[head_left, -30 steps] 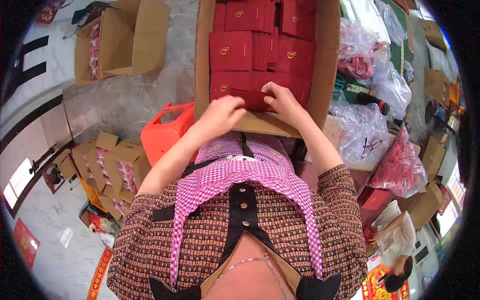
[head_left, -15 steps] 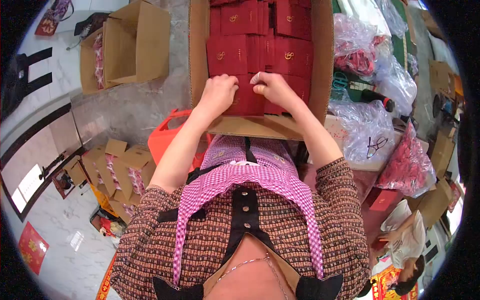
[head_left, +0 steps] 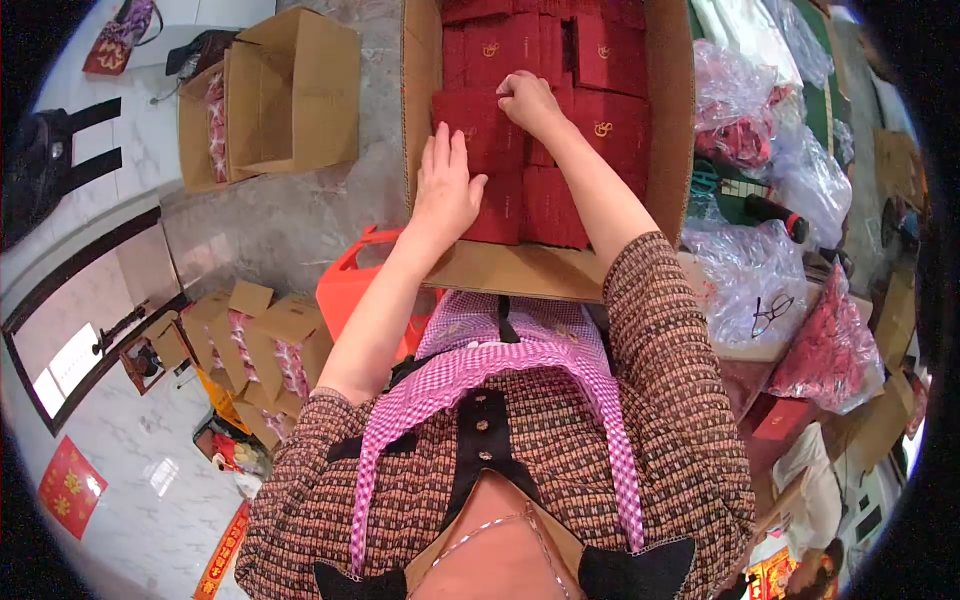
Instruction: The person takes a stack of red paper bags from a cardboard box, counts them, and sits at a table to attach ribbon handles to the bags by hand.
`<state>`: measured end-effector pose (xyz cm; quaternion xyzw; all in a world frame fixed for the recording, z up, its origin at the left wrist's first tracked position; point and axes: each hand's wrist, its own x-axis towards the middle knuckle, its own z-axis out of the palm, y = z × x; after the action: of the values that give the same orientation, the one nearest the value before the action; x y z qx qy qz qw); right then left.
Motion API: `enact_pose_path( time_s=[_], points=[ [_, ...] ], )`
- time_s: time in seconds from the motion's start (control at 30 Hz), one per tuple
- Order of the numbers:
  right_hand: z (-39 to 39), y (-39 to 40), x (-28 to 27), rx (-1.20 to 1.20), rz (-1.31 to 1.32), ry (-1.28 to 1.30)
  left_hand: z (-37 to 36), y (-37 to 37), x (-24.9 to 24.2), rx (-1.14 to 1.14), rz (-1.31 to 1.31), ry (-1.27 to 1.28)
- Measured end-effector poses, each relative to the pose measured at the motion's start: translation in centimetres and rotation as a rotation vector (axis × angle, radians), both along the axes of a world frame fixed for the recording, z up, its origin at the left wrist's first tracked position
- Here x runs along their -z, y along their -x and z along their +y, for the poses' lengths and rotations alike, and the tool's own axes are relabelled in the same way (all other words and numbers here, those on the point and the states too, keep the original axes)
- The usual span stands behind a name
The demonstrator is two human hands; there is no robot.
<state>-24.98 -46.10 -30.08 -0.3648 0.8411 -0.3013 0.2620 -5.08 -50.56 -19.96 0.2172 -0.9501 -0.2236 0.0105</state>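
Dark red boxes or packets with gold lettering (head_left: 495,205) lie in rows and stacks inside a large cardboard carton (head_left: 530,272) in front of me. My left hand (head_left: 447,190) is open, its fingers stretched forward over the left side of the red packets, near the carton's left wall. Farther in, my right hand (head_left: 530,102) is over the middle packets, with fingers curled together and pointing left. Whether anything thin sits between those fingertips is hidden.
A red plastic stool or chair (head_left: 350,285) stands left of the carton. An open cardboard box (head_left: 325,95) sits on the floor at upper left, more boxes (head_left: 285,330) below it. Clear plastic bags (head_left: 750,270) and glasses (head_left: 772,315) lie to the right. Another person (head_left: 810,490) is at lower right.
My right hand has moved farther into the carton. My left hand has gone from curled fingers to stretched ones. The whole view has shifted slightly, with the carton now more to the right.
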Motion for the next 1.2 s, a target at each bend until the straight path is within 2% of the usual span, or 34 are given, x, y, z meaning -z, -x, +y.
enact_pose_path(
  time_s=[0.13, 0.2, 0.33, 0.43, 0.5, 0.53, 0.57, 0.6, 0.63, 0.67, 0.7, 0.73, 0.8, 0.93, 0.97, 1.03, 1.07, 1.17, 1.2],
  points=[
    [-0.1, -0.3, 0.1, -0.037, -0.039, 0.017, 0.2, -0.7, -0.3, -0.004, -0.016, -0.033],
    [0.2, -0.4, -0.3, -0.057, 0.033, 0.066, 0.1, -0.7, -0.2, -0.001, -0.009, -0.038],
    [2.9, -1.8, -3.1, -0.081, -0.048, 0.402, 0.0, 0.0, -1.0, -0.011, 0.027, -0.017],
    [6.4, -4.6, -5.9, -0.184, -0.107, 0.51, -0.2, 0.9, -2.6, 0.078, 0.016, 0.185],
    [8.8, -6.7, -7.4, -0.217, -0.062, 0.575, -0.6, 1.0, -2.6, 0.193, -0.124, 0.225],
    [9.8, -7.5, -8.1, -0.23, -0.074, 0.554, -0.5, 0.9, -2.3, 0.232, -0.103, 0.298],
    [10.7, -8.1, -8.7, -0.24, -0.085, 0.533, -0.4, 0.7, -2.0, 0.293, -0.187, 0.251],
    [11.7, -8.3, -9.4, -0.271, -0.138, 0.48, -0.3, 0.3, -1.4, 0.354, -0.271, 0.203],
    [12.2, -8.4, -10.5, -0.222, -0.328, 0.404, -0.1, -0.1, -0.8, 0.363, -0.131, 0.189],
    [12.4, -8.3, -11.4, -0.173, -0.518, 0.328, 0.1, -0.8, -0.2, 0.377, -0.204, 0.146],
    [12.6, -7.4, -11.4, -0.086, -0.867, 0.245, 0.4, -1.1, -0.6, 0.389, -0.278, 0.103],
    [12.8, -6.3, -10.1, -0.087, -0.923, 0.263, 0.4, -1.3, -0.6, 0.388, -0.261, 0.069],
    [11.9, -4.8, -7.5, 0.019, -0.715, 0.271, 0.7, -1.9, -1.2, 0.39, -0.299, 0.009],
    [8.0, -3.5, -1.8, 0.391, -0.737, 0.134, 1.5, -3.8, -1.3, 0.393, -0.246, -0.042],
    [7.0, -3.7, 1.2, 0.406, -0.649, 0.132, 1.6, -4.1, -1.3, 0.386, -0.241, -0.062],
    [5.2, -4.0, 4.1, 0.273, -0.421, 0.024, 1.8, -4.4, -1.9, 0.394, -0.265, -0.082],
    [4.6, -5.0, 5.1, 0.315, -0.374, 0.04, 1.8, -4.6, -2.0, 0.386, -0.267, -0.082],
    [3.0, -6.9, 1.1, 0.319, -0.239, -0.116, 1.8, -4.8, -2.1, 0.383, -0.257, -0.091],
    [2.8, -7.6, 1.0, 0.343, -0.155, -0.064, 1.8, -4.9, -2.1, 0.382, -0.246, -0.098]
  ],
)
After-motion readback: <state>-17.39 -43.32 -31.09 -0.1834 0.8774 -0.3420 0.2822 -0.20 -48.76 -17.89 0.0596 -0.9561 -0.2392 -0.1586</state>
